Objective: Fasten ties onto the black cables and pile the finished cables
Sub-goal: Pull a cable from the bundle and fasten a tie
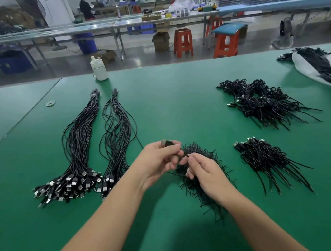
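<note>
My left hand (159, 162) grips a black cable by its USB plug end (167, 143), held just above the green table. My right hand (202, 172) pinches a thin black tie (185, 154) against that cable. Under both hands lies a heap of loose black ties (201, 155). Two long bundles of untied black cables (82, 144) (117, 137) stretch out on the left, plugs toward me. Two piles of cables with ties on them lie to the right, one near (263, 158) and one farther back (262, 102).
A white plastic bottle (99, 68) stands at the table's far edge. A rubber band (50, 103) lies at the far left. A white bag with more black cables (319, 65) sits at the far right. Orange stools and other workbenches stand beyond the table.
</note>
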Available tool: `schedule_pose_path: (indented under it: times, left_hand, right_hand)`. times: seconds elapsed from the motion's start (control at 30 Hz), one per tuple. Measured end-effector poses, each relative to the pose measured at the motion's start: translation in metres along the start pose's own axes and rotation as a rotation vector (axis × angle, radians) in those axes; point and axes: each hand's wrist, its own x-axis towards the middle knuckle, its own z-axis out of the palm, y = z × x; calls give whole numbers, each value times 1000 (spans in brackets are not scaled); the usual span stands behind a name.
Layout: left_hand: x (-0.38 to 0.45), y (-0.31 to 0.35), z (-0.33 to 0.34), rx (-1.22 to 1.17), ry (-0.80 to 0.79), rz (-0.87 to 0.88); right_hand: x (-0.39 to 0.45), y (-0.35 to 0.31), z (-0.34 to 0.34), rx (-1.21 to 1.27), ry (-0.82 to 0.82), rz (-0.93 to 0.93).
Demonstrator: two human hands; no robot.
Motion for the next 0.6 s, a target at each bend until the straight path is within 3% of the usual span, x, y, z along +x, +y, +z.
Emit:
schedule_pose_path:
  times: [0.07,0.23,0.43,0.5,0.6]
  left_hand:
    - [0,-8,2,-44,-41,49]
    - [-6,-20,11,352,-86,150]
    - [-8,-20,11,323,-116,131]
    - [-7,-22,10,313,-89,185]
    - [-5,-15,10,272,72,354]
  right_hand:
    - [1,-4,2,77,7,19]
    - [-4,-8,10,215,-24,21]
    - [-6,-8,14,223,-80,22]
    - [-8,-7,15,252,-134,56]
    - [-13,-1,20,296,-252,151]
